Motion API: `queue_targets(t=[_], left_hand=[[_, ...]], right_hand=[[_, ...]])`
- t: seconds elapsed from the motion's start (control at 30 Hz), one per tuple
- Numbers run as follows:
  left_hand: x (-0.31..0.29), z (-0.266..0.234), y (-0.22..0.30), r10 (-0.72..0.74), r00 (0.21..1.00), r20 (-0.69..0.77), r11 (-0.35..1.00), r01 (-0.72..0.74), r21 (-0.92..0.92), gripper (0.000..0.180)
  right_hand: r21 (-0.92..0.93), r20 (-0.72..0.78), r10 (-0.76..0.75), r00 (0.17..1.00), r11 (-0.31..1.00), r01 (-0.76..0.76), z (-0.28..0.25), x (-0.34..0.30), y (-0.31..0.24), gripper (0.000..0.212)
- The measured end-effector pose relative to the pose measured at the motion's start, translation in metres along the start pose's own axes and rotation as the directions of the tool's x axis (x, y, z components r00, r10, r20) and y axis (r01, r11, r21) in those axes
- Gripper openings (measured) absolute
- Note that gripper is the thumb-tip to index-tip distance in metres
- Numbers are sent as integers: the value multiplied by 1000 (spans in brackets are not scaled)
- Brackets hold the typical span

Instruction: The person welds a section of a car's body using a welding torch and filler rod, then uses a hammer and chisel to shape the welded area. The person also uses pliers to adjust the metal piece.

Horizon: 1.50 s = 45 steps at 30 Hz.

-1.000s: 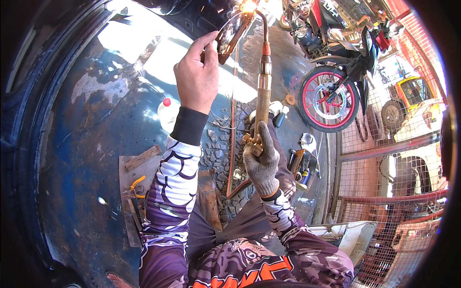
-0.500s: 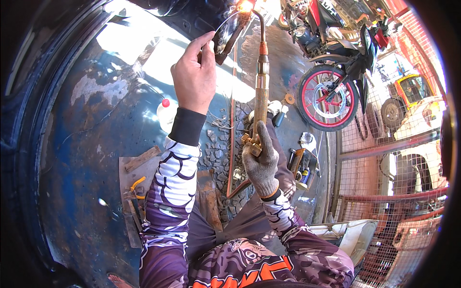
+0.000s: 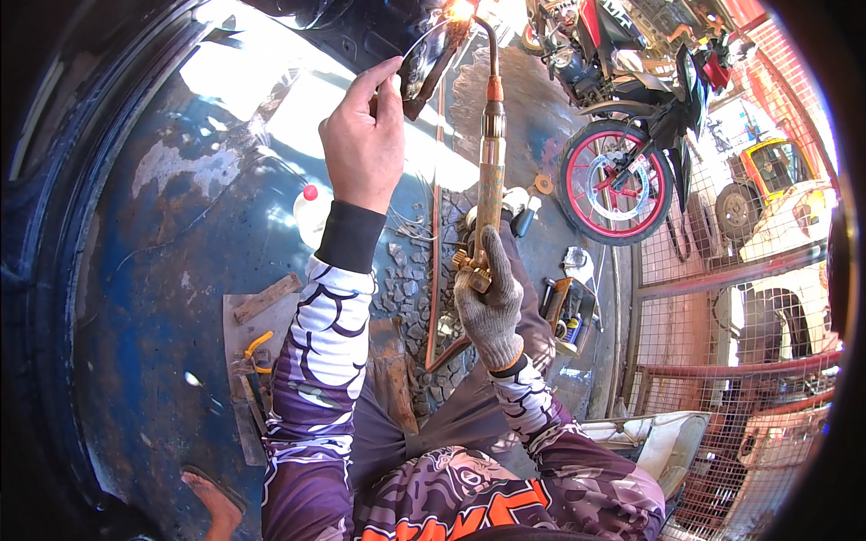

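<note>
My bare left hand pinches a thin filler rod between thumb and fingers. The rod curves up to a bright flame at the top edge. My right hand, in a grey knit glove, is wrapped round the brass handle of a gas welding torch, beside its valve knobs. From there the torch's bent neck runs up to the flame, its tip lost in the glare. Just below the flame is a rusty metal part on a dark vehicle body.
A motorcycle wheel with a pink rim stands at right, before a wire mesh fence. Below lie grey stone chips, a hose, a red-capped bottle, yellow-handled pliers and a tool tray. A person's foot shows at lower left.
Another person's sandalled foot has come further into view at the lower left. My left hand has shifted very slightly left; the torch stays in place with its flame burning.
</note>
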State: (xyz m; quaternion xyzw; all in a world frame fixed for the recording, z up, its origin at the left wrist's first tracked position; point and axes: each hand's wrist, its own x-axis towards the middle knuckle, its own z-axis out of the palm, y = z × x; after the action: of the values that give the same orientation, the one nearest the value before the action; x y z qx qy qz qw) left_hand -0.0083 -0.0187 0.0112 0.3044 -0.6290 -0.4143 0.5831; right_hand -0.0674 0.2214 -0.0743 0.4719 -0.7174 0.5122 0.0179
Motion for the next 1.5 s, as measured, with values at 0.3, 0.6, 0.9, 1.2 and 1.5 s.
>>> queue_targets(t=[0.3,0.6,0.9,1.2,1.5], left_hand=[[-4,-1,3,73,997,-23,995,-71,65,23],[-3,0,3,68,998,-18,996,-67,67,24],[-4,1,3,53,999,-2,996,-53,75,25],[-3,3,3,42,999,5,997,-42,65,24],[-1,4,2,71,997,-9,995,-70,67,24]], right_hand=[[-30,6,14,1000,999,-14,-2,1,-7,74],[-17,-1,-12,1000,1000,12,-2,-1,2,76],[6,3,4,1000,1000,-4,-3,-2,2,76],[-22,7,11,1000,1000,-11,-5,-1,-1,75],[-1,9,12,1000,1000,-12,-4,-1,-2,74]])
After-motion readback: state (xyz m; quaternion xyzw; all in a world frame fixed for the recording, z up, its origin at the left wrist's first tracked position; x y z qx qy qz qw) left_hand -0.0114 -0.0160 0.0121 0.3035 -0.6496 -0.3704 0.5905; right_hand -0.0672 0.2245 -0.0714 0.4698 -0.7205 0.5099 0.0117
